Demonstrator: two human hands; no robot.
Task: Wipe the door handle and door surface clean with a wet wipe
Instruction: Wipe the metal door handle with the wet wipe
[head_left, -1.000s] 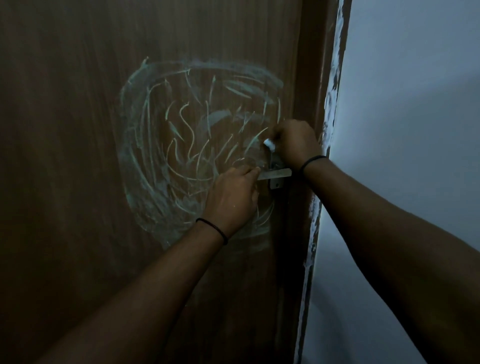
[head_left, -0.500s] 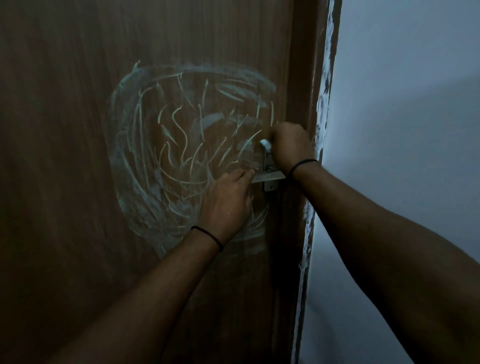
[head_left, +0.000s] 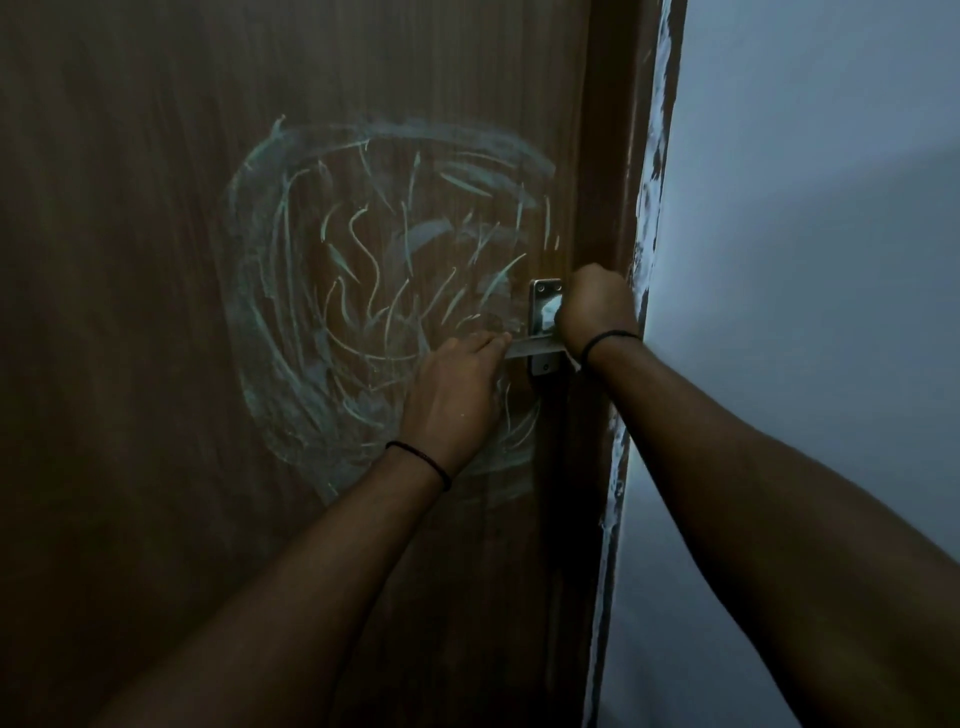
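Observation:
A dark brown wooden door (head_left: 156, 312) fills the left and centre, with a large ring of pale smeared marks (head_left: 322, 291) on it. A metal door handle (head_left: 535, 347) with an upright plate (head_left: 543, 293) sits near the door's right edge. My left hand (head_left: 457, 384) grips the free end of the lever. My right hand (head_left: 595, 304) is fisted around a white wet wipe (head_left: 550, 312) and presses it on the plate above the lever. Most of the wipe is hidden inside the fist.
The brown door frame (head_left: 618, 156) runs down beside the handle, its edge streaked with white paint (head_left: 652, 171). A pale wall (head_left: 831, 260) fills the right side. The scene is dim.
My right hand with the wipe has slid down and right on the plate, baring the plate's top with its two screws. My left hand has stayed on the lever.

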